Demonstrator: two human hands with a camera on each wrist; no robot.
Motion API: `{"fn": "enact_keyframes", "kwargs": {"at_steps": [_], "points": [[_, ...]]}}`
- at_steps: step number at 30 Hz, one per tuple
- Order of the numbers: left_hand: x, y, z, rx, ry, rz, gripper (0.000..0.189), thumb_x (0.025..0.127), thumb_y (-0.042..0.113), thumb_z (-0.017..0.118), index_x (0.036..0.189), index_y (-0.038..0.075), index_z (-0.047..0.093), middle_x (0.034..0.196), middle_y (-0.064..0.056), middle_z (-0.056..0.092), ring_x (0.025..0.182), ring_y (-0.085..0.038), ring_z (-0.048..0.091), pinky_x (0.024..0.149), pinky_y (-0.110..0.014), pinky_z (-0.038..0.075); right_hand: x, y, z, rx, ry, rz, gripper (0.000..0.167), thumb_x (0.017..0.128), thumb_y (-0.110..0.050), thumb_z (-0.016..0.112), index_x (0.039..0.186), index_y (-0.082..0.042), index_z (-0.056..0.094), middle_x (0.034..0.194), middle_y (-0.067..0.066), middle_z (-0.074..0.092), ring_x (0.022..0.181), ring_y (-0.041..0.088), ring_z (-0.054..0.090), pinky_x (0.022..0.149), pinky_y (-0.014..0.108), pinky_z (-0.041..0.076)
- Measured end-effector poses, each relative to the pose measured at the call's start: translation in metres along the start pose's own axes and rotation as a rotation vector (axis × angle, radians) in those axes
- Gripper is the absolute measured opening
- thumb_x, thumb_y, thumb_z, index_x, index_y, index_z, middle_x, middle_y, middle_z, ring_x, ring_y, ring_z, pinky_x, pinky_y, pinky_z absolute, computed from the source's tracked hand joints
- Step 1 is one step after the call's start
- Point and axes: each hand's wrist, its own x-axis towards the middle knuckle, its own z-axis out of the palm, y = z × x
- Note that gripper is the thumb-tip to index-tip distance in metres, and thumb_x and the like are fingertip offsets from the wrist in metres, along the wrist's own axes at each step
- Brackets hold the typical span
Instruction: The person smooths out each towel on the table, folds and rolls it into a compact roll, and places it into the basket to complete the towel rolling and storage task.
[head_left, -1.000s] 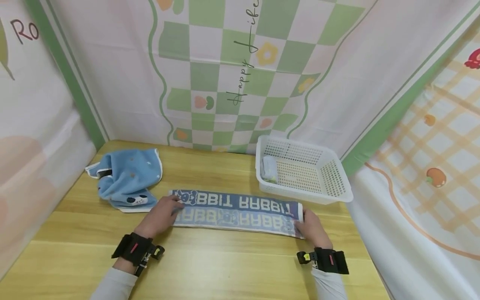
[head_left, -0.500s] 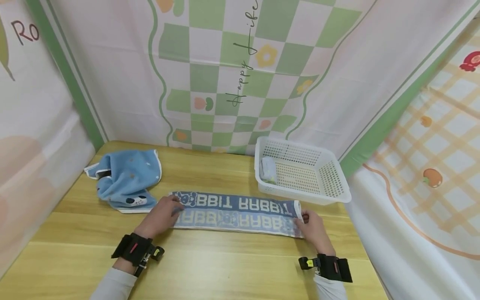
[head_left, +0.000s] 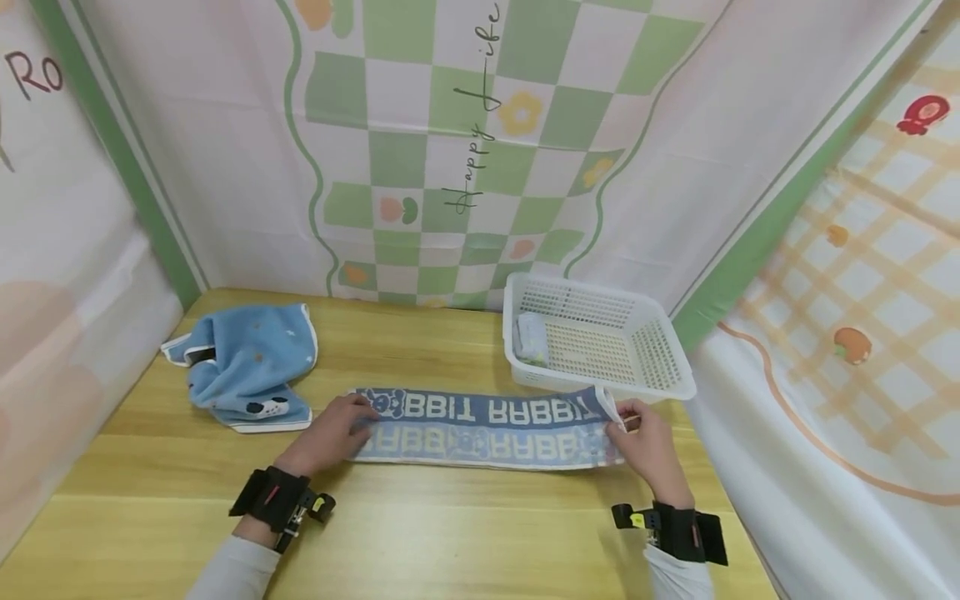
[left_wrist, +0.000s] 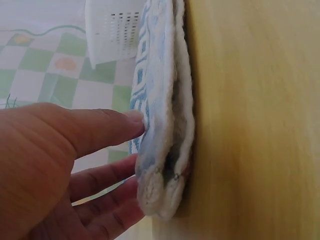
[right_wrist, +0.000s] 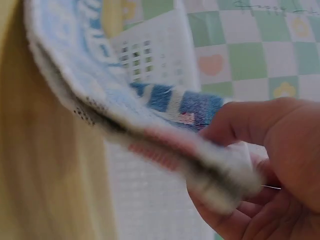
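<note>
A blue-and-white lettered towel, folded into a long strip, lies across the wooden table. My left hand rests on its left end; in the left wrist view the thumb touches the upper face, and the other fingertips are partly hidden behind the cloth. With thumb and fingers my right hand pinches the right end, lifted slightly off the table. In the right wrist view this raised towel end bends upward and its folded layers show, somewhat blurred.
A white perforated basket stands behind the towel at right, with a small pale folded cloth inside. A crumpled blue cloth with white edging lies at the left back. Patterned fabric hangs behind the wooden table.
My right hand has raised the towel's right end and shifted slightly right with it. The left hand keeps its place on the left end. The head view has turned slightly.
</note>
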Motion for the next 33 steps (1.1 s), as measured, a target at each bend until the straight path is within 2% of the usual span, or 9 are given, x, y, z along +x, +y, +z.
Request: {"fn": "enact_keyframes", "kwargs": {"at_steps": [6,7,11,14,19,27,33], "points": [[0.004,0.001,0.003,-0.029,-0.005,0.033,0.027,0.097,0.006,0.064,0.123,-0.001,0.069,0.128,-0.021,0.063,0.124,-0.042,0.055,0.106,-0.059,0.045,0.008,-0.017,-0.003,0.038,0.096,-0.068,0.016,0.094,-0.012,0.069,0.103,0.000,0.069,0.089,0.014,0.066,0.068,0.013,0.060,0.056,0.026,0.050],[0.005,0.001,0.003,-0.033,-0.008,0.040,0.027,0.097,0.006,0.064,0.123,-0.001,0.069,0.128,-0.020,0.063,0.124,-0.042,0.056,0.106,-0.059,0.045,0.010,-0.017,-0.001,0.072,0.118,-0.100,0.016,0.093,-0.015,0.071,0.101,-0.001,0.069,0.087,0.012,0.066,0.067,0.012,0.059,0.054,0.024,0.048],[0.008,0.001,0.005,-0.042,-0.016,0.058,0.026,0.097,0.004,0.064,0.122,-0.001,0.069,0.124,-0.019,0.065,0.121,-0.041,0.057,0.105,-0.058,0.046,0.015,-0.034,0.001,0.056,0.150,-0.113,0.018,0.093,-0.021,0.072,0.099,-0.004,0.070,0.087,0.010,0.066,0.070,0.015,0.060,0.057,0.024,0.047],[0.010,0.003,0.006,-0.058,-0.017,0.060,0.025,0.096,0.004,0.065,0.121,-0.001,0.070,0.123,-0.018,0.066,0.121,-0.040,0.058,0.105,-0.057,0.047,0.020,-0.050,0.001,0.020,0.136,-0.070,0.018,0.093,-0.019,0.072,0.099,-0.002,0.071,0.090,0.014,0.069,0.073,0.019,0.063,0.060,0.025,0.051],[0.012,0.006,0.008,-0.078,-0.019,0.069,0.025,0.096,0.004,0.065,0.120,-0.001,0.070,0.124,-0.018,0.066,0.121,-0.040,0.058,0.106,-0.057,0.046,0.029,-0.067,0.008,0.068,0.103,-0.040,0.014,0.093,-0.012,0.072,0.097,0.001,0.072,0.090,0.017,0.069,0.073,0.020,0.064,0.060,0.022,0.052],[0.017,0.014,0.012,-0.108,-0.025,0.032,0.026,0.097,0.007,0.065,0.122,0.003,0.070,0.131,-0.018,0.064,0.129,-0.041,0.053,0.110,-0.059,0.042,0.036,-0.096,0.037,0.149,0.084,-0.084,0.011,0.089,-0.009,0.073,0.095,0.001,0.073,0.086,0.014,0.070,0.069,0.018,0.063,0.058,0.022,0.053],[0.028,0.025,0.020,-0.079,0.013,0.094,0.024,0.099,0.010,0.064,0.120,0.002,0.070,0.128,-0.018,0.066,0.127,-0.040,0.056,0.109,-0.059,0.042,0.038,-0.119,0.058,0.181,0.056,-0.140,0.011,0.088,-0.005,0.073,0.096,0.003,0.074,0.085,0.014,0.070,0.068,0.017,0.063,0.061,0.022,0.053]]}}
